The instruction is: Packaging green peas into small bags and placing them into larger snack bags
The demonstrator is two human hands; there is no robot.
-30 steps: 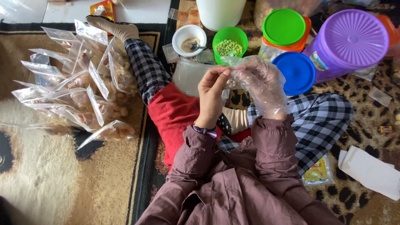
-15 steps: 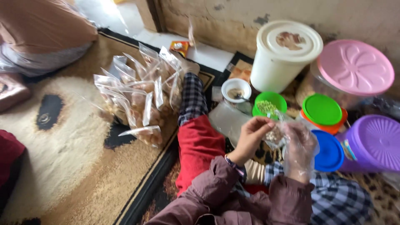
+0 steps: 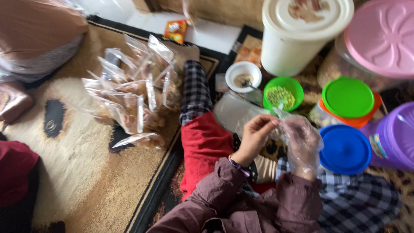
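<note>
Clear plastic glove [image 3: 302, 144] covered the right hand [image 3: 301, 149], its fingers curled, while the bare left hand [image 3: 255, 137] pinched the glove's edge (above the lap), near a green bowl [image 3: 283, 94] and blue lid [image 3: 345, 149].

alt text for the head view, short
A seated person's bare left hand pinches a thin clear plastic bag that the right hand, in a clear glove, also touches. Lidded tubs and a green bowl stand ahead; filled clear bags lie on the rug.
</note>
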